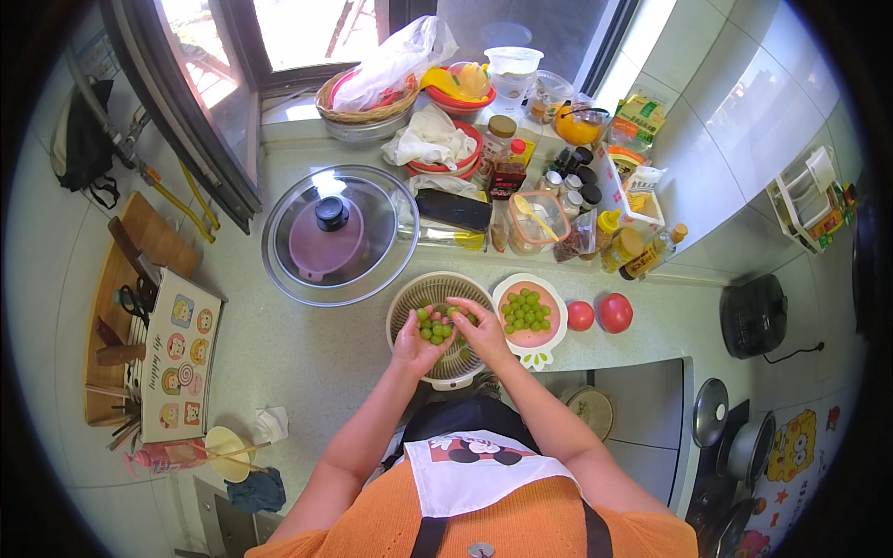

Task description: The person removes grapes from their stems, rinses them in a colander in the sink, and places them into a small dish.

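Observation:
Over a beige colander basket (404, 296) at the counter's front edge, my left hand (417, 349) cups a bunch of green grapes (436, 330). My right hand (481, 332) is beside it, its fingertips on a grape at the right of the bunch. More grapes lie below in the basket, partly hidden by my hands. Just right of the basket stands a pink and white plate (553, 345) with loose green grapes on it. Two red tomatoes, one smaller (580, 316) and one larger (615, 312), sit to the right of the plate.
A glass lid (279, 268) covers a pink dish at the back left. Behind the basket are a black box (453, 209), a plastic container with a yellow spoon (534, 217), jars and an oil bottle (652, 252). A knife holder (183, 363) stands left; a pot (750, 446) is at far right.

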Demonstrator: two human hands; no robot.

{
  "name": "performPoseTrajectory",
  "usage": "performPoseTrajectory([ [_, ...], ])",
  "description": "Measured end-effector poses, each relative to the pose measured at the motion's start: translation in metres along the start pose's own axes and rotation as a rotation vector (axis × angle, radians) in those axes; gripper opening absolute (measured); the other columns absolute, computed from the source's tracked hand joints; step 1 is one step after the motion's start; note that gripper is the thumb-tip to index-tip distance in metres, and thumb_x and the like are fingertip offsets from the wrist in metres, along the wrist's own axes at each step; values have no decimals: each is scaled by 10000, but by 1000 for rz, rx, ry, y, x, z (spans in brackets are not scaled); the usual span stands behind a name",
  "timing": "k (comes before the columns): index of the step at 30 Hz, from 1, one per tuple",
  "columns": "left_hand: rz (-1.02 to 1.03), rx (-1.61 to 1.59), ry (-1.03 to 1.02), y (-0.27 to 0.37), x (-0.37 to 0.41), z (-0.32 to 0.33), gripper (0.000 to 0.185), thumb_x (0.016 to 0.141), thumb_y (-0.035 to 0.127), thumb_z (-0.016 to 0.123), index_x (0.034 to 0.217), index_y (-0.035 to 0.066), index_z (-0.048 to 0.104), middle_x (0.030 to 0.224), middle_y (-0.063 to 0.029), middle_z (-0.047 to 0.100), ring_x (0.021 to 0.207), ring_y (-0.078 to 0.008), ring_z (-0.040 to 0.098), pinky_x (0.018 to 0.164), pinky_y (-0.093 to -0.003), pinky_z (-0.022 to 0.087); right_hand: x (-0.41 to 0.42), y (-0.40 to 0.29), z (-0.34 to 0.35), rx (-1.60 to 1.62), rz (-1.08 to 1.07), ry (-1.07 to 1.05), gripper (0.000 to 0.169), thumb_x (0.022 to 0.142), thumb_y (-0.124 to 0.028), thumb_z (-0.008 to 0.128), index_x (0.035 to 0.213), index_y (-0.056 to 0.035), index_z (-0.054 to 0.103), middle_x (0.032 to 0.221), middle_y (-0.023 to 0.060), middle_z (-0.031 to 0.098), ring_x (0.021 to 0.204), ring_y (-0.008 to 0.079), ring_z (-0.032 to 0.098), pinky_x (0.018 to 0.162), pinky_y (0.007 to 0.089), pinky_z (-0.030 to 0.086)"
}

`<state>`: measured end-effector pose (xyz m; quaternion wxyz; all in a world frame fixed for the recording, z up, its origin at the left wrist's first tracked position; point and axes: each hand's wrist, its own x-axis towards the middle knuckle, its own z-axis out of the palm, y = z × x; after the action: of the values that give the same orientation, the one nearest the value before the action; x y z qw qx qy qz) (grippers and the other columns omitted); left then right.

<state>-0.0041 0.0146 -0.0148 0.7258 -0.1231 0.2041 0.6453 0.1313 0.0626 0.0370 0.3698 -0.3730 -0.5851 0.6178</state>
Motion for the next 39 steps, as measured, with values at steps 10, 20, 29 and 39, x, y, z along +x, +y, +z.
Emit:
performPoseTrajectory([
  [10, -16, 7, 7, 1, -1, 2, 335, 921, 400, 402, 1026, 118, 550, 1012, -58, 532, 1026, -255, 510, 935, -524, 363, -6, -14, 5, -237, -94, 107, 248, 747, -124, 675, 977, -56, 612, 756, 37, 635, 708, 118, 596, 660, 252, 474],
  [20, -32, -2, -61, 2, 2, 0, 340, 924, 403, 393, 1031, 117, 542, 965, -73, 570, 967, -257, 534, 925, -520, 375, -3, -7, 2, -243, -46, 136, 160, 813, -119, 612, 961, -61, 630, 745, 56, 656, 591, 111, 599, 529, 241, 476],
  [29, 2, 126, 155, 2, 9, -1, 255, 925, 332, 433, 1049, 126, 519, 928, -65, 563, 919, -235, 541, 878, -498, 416, 8, 4, -2, -848, -116, 25, 212, 763, -56, 593, 972, -76, 622, 863, 127, 592, 731, 276, 600, 650, 345, 496],
  [39, 297, 738, 350, 12, 19, 12, 256, 867, 45, 508, 1111, 119, 486, 1021, -67, 454, 933, -199, 478, 756, -416, 512, 27, 35, 5, -1304, -24, -185, 200, 745, -67, 551, 944, -73, 566, 902, 154, 527, 814, 319, 602, 681, 401, 512],
])
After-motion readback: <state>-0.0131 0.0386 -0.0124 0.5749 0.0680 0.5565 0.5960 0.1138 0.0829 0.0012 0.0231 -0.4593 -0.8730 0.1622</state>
